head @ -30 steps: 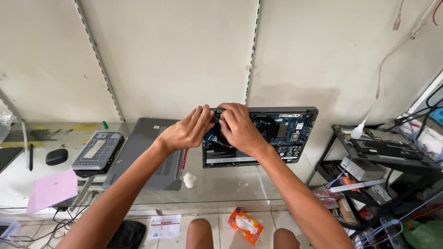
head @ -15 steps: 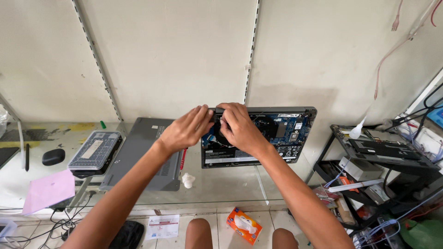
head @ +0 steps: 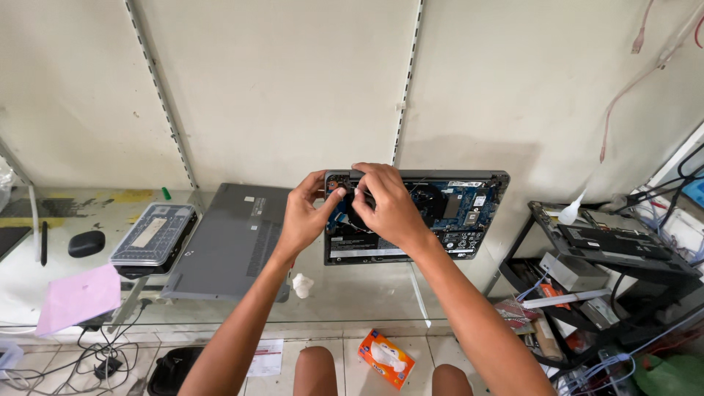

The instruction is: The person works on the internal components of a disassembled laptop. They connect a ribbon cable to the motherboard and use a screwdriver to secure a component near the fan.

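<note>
An opened laptop (head: 469, 209) lies bottom-up on a glass table (head: 367, 293), its blue circuit board and black battery exposed. Both my hands work over its left part. My left hand (head: 304, 216) pinches something small and pale at the laptop's upper left corner. My right hand (head: 385, 202) covers the area beside it, fingers curled down onto the board near a thin white piece. What exactly the fingers grip is hidden. The laptop's grey bottom cover (head: 235, 238) lies to the left of my left arm.
A clear plastic parts box (head: 154, 235), a black mouse (head: 86, 243) and a pink sheet (head: 79, 297) lie at the left. A small white wad (head: 302, 284) sits on the glass. An orange tissue pack (head: 385, 358) lies on the floor. A black rack (head: 616, 257) with devices stands at the right.
Both hands stay on the laptop's upper left area; my fingers have shifted slightly, with the left hand's fingertips now pinching closer to the right hand.
</note>
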